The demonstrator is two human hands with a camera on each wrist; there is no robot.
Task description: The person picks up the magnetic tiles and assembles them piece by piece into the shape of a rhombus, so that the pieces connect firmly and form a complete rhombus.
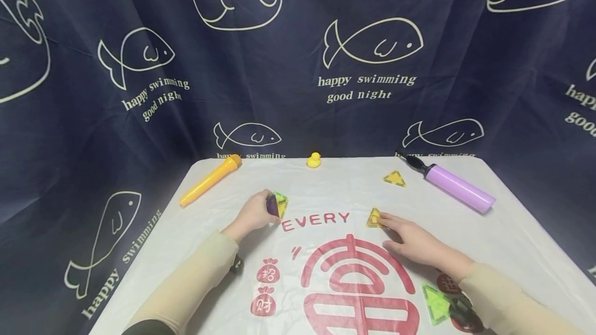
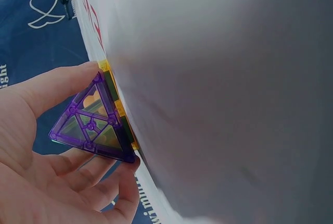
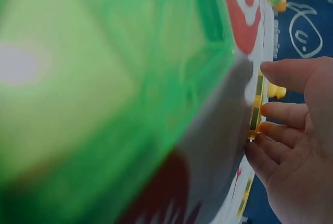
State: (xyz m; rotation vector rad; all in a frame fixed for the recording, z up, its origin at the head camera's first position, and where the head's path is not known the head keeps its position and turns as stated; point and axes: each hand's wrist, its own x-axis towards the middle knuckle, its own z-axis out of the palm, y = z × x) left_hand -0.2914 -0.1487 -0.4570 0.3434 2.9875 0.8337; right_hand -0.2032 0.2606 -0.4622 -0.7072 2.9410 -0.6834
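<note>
My left hand [image 1: 253, 212] grips a small cluster of triangular magnetic tiles at the left of the table. Its purple tile [image 2: 89, 126] faces the left wrist camera, between thumb and fingertips, with a yellow tile [image 2: 119, 108] along the table side. A green edge [image 1: 279, 197] shows at the top of the cluster in the head view. My right hand [image 1: 412, 239] reaches to a flat yellow triangular tile [image 1: 374, 218]. Its fairly straight fingers touch that tile's right side, and the thumb stands apart. In the right wrist view, the tile [image 3: 256, 107] appears edge-on beside the fingertips.
Another yellow triangular tile [image 1: 395, 179] lies farther back, near a purple hand pump [image 1: 458, 187]. A green tile [image 1: 435, 305] is beside my right wrist. An orange toy microphone [image 1: 210, 181] lies at the left, and a yellow rubber duck [image 1: 314, 160] sits at the back edge.
</note>
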